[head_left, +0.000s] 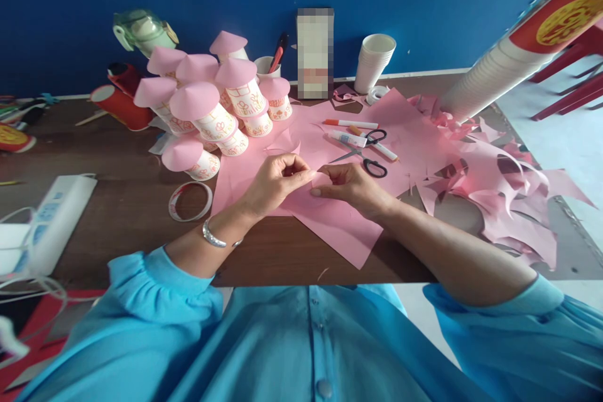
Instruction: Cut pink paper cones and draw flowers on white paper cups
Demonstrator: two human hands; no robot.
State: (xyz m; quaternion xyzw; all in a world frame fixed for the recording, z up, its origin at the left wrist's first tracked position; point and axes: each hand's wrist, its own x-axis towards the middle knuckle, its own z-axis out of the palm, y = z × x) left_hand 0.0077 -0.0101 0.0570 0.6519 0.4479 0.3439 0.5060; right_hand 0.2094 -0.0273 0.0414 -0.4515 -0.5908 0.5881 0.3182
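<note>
Near the front middle of the table, my left hand (276, 183) and my right hand (353, 187) almost meet, thumbs and forefingers pinched. Between the fingertips is a small piece of pink paper (323, 181), partly hidden by the fingers. Larger pink paper sheets (335, 235) lie beneath both hands. Beyond my right hand are black-handled scissors (375, 168), a white glue tube (347, 139), an orange-capped marker (351, 124) and another marker (384, 149). Left of them stand several decorated paper cups with pink paper cones on top (195, 101).
A tape roll (190, 201) lies left of the sheets. Pink paper scraps (509, 201) cover the right side. At the back are stacked white cups (374, 63), and a long cup stack (499, 72) leans at right. A power strip (61, 220) lies at left.
</note>
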